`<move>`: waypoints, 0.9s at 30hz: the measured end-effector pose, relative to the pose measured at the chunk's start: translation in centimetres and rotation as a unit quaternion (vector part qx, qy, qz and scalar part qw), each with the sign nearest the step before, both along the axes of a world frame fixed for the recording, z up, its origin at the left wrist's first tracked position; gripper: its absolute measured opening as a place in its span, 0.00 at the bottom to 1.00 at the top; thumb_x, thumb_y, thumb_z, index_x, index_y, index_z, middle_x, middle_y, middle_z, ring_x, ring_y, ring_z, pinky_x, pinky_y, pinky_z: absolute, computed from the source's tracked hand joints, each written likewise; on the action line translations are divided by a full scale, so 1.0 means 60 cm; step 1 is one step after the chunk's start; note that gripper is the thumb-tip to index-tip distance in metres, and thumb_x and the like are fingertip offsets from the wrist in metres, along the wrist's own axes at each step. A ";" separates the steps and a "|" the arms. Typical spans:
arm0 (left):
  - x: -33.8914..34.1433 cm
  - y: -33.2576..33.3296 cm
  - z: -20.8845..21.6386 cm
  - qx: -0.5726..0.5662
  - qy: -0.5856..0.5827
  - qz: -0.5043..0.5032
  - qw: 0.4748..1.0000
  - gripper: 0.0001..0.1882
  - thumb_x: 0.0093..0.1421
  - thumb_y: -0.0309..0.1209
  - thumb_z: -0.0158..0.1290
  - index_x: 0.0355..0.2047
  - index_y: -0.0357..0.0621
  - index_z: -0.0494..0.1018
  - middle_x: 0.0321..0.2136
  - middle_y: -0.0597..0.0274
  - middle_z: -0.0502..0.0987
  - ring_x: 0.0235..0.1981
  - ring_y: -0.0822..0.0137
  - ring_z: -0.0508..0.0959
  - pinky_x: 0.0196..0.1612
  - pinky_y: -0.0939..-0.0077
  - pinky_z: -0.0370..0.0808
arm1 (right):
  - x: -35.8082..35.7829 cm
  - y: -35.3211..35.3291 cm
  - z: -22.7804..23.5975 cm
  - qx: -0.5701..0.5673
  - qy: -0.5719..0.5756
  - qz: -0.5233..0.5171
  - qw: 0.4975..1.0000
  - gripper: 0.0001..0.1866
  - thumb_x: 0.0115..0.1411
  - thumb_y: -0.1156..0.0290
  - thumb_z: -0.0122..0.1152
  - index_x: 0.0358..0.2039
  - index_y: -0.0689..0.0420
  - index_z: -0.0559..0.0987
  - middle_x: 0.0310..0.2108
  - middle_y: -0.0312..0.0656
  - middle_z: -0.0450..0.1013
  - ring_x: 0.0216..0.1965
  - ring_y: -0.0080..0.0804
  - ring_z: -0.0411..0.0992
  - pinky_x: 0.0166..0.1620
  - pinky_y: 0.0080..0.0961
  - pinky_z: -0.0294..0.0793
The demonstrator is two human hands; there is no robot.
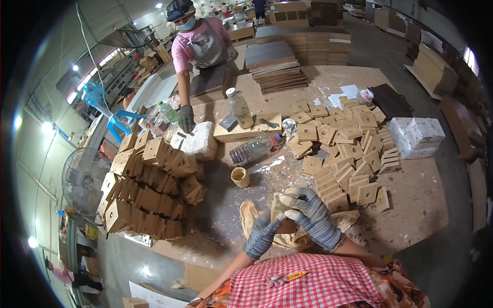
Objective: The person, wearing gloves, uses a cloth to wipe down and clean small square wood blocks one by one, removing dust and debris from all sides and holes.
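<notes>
In front of my apron both gloved hands meet around a small wooden block [289,226]. My left hand [263,235] grips it from the left, its thumb at the block's edge. My right hand [311,216] curls over it from the right, hiding much of its upper part. Beneath them lies a crumpled tan cloth [249,214]. Just beyond stands a small tan cup [240,177]. To the right spreads a loose heap of wooden blocks with holes [351,150]; at the left, similar blocks [146,187] are stacked in rows.
Bottles [238,108] [255,149] and a white wrapped bundle [199,141] stand or lie mid-table. Across from me a co-worker's gloved hand [186,119] reaches toward that bundle. Dark boards [275,66] are stacked behind. A wrapped white pack [416,137] sits at right, a fan [84,180] at left.
</notes>
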State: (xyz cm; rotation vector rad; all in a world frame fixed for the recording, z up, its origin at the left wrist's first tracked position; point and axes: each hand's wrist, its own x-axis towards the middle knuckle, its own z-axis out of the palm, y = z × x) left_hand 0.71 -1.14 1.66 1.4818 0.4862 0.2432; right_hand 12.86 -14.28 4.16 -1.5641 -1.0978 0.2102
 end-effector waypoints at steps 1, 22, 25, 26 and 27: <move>-0.002 0.004 -0.016 0.042 0.011 -0.034 0.998 0.16 0.62 0.38 0.50 0.40 0.35 0.71 0.30 0.63 0.73 0.32 0.73 0.71 0.38 0.77 0.70 | -0.007 0.007 0.006 0.007 0.028 0.018 0.999 0.18 0.56 0.71 0.57 0.49 0.54 0.75 0.48 0.42 0.67 0.49 0.36 0.66 0.54 0.28 0.66; 0.013 0.045 -0.037 -0.295 -0.054 0.099 0.949 0.18 0.57 0.31 0.54 0.45 0.31 0.71 0.40 0.56 0.76 0.40 0.67 0.76 0.44 0.75 0.73 | 0.010 -0.045 -0.043 0.065 0.116 -0.028 0.991 0.20 0.54 0.72 0.61 0.49 0.52 0.76 0.50 0.41 0.65 0.52 0.36 0.65 0.54 0.28 0.68; 0.023 0.037 -0.021 -0.226 0.000 0.081 0.971 0.18 0.57 0.30 0.54 0.45 0.32 0.71 0.40 0.55 0.76 0.40 0.65 0.76 0.43 0.74 0.74 | -0.019 -0.045 -0.048 0.037 -0.038 0.026 0.998 0.20 0.53 0.72 0.62 0.49 0.52 0.75 0.51 0.41 0.65 0.52 0.36 0.65 0.53 0.29 0.68; 0.026 0.035 -0.021 -0.226 0.000 0.081 0.971 0.18 0.57 0.30 0.54 0.45 0.32 0.71 0.40 0.55 0.76 0.40 0.65 0.76 0.43 0.74 0.74 | -0.027 -0.041 -0.036 0.033 -0.062 0.046 0.996 0.21 0.53 0.72 0.63 0.49 0.52 0.75 0.51 0.41 0.66 0.52 0.36 0.66 0.52 0.31 0.69; 0.030 0.032 -0.022 -0.298 -0.001 0.089 0.950 0.18 0.56 0.31 0.55 0.45 0.33 0.71 0.40 0.56 0.76 0.39 0.65 0.76 0.42 0.75 0.73 | -0.026 -0.039 -0.044 0.034 -0.062 0.046 0.996 0.21 0.53 0.72 0.63 0.49 0.52 0.75 0.51 0.41 0.66 0.52 0.36 0.66 0.52 0.31 0.69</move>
